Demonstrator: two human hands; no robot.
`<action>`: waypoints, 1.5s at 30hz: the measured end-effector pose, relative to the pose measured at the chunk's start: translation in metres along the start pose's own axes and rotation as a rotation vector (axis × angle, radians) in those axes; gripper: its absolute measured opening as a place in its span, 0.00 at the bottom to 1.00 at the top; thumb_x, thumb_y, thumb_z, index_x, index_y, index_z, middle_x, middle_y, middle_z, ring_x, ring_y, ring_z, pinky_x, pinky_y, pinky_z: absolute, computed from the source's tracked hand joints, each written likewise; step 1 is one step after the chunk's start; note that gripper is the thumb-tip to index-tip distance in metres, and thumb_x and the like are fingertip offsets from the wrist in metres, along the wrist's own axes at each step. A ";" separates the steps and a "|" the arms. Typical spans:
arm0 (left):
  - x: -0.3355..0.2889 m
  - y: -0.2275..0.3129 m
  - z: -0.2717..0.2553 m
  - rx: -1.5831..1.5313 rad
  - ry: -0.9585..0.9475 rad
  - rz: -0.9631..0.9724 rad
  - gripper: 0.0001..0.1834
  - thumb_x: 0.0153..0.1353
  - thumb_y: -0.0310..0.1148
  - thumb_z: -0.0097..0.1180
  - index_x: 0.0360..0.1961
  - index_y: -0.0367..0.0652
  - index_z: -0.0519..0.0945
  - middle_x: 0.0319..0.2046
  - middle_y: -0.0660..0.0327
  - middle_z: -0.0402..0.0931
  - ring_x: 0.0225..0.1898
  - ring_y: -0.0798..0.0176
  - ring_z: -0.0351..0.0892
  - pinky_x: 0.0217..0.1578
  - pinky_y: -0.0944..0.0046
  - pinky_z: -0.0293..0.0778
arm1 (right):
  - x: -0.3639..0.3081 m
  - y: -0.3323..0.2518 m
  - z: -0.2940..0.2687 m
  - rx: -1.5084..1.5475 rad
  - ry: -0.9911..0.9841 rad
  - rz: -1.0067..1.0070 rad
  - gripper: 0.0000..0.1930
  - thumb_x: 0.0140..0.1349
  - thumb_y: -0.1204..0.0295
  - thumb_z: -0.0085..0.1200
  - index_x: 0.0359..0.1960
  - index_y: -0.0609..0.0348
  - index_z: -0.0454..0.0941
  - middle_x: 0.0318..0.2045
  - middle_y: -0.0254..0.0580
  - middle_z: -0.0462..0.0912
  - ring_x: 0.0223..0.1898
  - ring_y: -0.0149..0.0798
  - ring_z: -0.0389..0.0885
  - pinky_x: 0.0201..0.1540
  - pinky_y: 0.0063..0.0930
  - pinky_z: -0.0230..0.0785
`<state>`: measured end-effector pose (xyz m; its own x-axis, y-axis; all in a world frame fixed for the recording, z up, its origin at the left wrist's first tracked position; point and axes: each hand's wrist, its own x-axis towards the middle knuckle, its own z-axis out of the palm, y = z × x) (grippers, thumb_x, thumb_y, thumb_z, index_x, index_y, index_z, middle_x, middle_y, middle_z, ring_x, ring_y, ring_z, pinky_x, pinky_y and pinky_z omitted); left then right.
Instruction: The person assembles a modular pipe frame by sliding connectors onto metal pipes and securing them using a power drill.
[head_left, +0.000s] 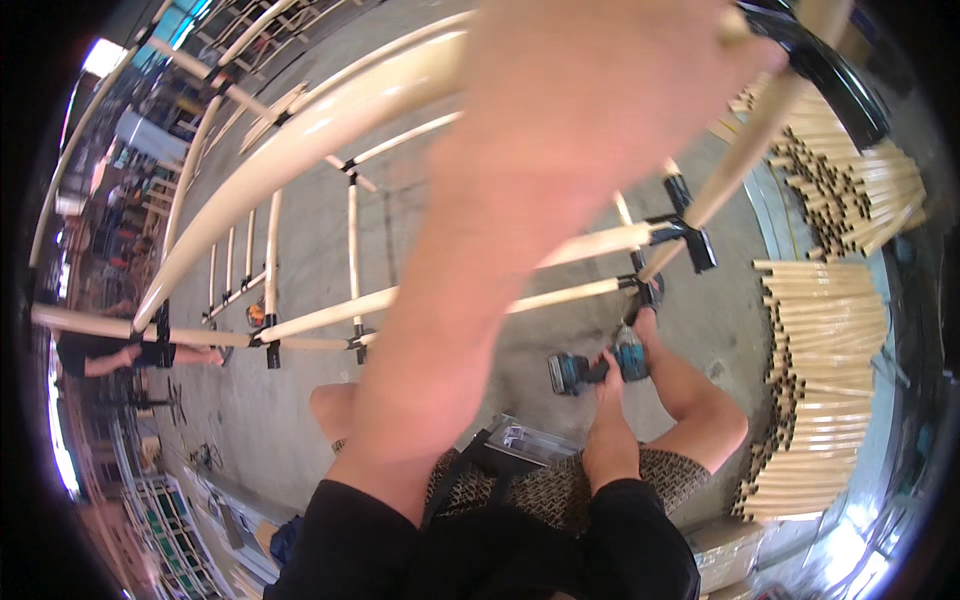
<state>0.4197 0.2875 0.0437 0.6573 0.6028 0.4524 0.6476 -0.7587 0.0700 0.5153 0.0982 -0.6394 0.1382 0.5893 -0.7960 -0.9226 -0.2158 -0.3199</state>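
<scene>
My left arm reaches up across the view, and my left hand (610,90) is large and blurred at the top edge. Its thumb side lies against a black pipe joint (835,75) of a frame of cream pipes (340,95); most of its fingers are hidden. Lower down, my right hand (608,372) is wrapped round the handle of a teal and black cordless drill (628,352). The drill is beside my right leg and points up toward the frame's lower right corner, where another black joint (690,240) links several pipes.
Stacks of cream pipes with dark ends (825,380) lie along the right side. Another person (100,355) is at the far left, near an orange tool (256,315) on the floor. More pipe frames stand behind. A cardboard box (725,550) is at the lower right.
</scene>
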 end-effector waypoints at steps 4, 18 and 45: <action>-0.016 -0.008 0.027 0.200 0.220 -0.142 0.14 0.55 0.39 0.58 0.39 0.45 0.86 0.36 0.57 0.81 0.39 0.61 0.79 0.38 0.56 0.71 | -0.018 0.049 -0.010 -0.372 0.116 -0.034 0.16 0.53 0.71 0.65 0.43 0.61 0.79 0.27 0.38 0.80 0.29 0.34 0.79 0.35 0.28 0.73; -0.287 -0.046 0.117 -0.603 0.244 -0.316 0.14 0.57 0.36 0.61 0.43 0.44 0.82 0.55 0.51 0.73 0.59 0.47 0.70 0.59 0.47 0.65 | -0.121 0.120 0.148 -1.371 -0.630 -0.332 0.22 0.51 0.69 0.65 0.47 0.66 0.78 0.27 0.39 0.81 0.27 0.33 0.79 0.32 0.29 0.73; -0.779 -0.133 0.219 -1.132 0.418 -1.984 0.29 0.49 0.39 0.74 0.51 0.41 0.77 0.41 0.60 0.79 0.36 0.64 0.81 0.29 0.62 0.79 | -0.172 0.407 0.226 -2.355 -1.298 -0.431 0.39 0.40 0.68 0.71 0.54 0.64 0.63 0.38 0.64 0.80 0.42 0.63 0.80 0.45 0.49 0.74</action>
<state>-0.0941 -0.0266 -0.5129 -0.4664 0.5562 -0.6879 -0.3304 0.6118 0.7187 0.0349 0.0847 -0.5164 -0.7609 0.5032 -0.4096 0.6344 0.4448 -0.6322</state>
